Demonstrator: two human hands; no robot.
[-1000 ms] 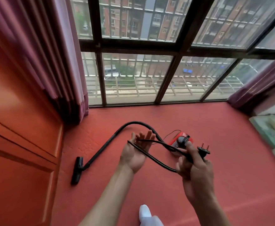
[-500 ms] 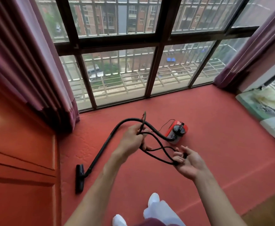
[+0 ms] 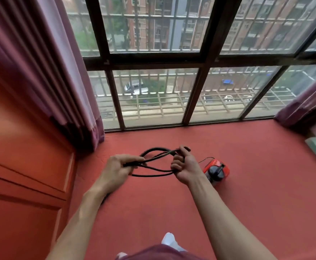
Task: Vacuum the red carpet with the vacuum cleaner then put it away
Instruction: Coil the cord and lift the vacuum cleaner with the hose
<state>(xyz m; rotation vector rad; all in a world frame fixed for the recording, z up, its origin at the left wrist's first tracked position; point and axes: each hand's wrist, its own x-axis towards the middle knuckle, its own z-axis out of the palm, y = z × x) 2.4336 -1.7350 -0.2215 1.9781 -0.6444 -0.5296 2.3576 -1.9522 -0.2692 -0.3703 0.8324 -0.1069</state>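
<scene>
the left hand (image 3: 118, 168) curls its fingers round one end of the gathered loops of thin black power cord (image 3: 153, 176). the loops run roughly left to right across to the right hand (image 3: 186, 167), whose fist is closed round their other end. just right of that hand the small red and black canister vacuum cleaner (image 3: 217, 169) sits on the red carpet (image 3: 256, 184), partway in from its window edge, so the right hand is the nearer one.

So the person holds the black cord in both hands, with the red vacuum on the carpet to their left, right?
Not quite. The vacuum stands to their right, just beyond the right hand, as the head view shows. The rest holds: the left hand and the right hand both grip the cord, and the vacuum is on the carpet.
</scene>
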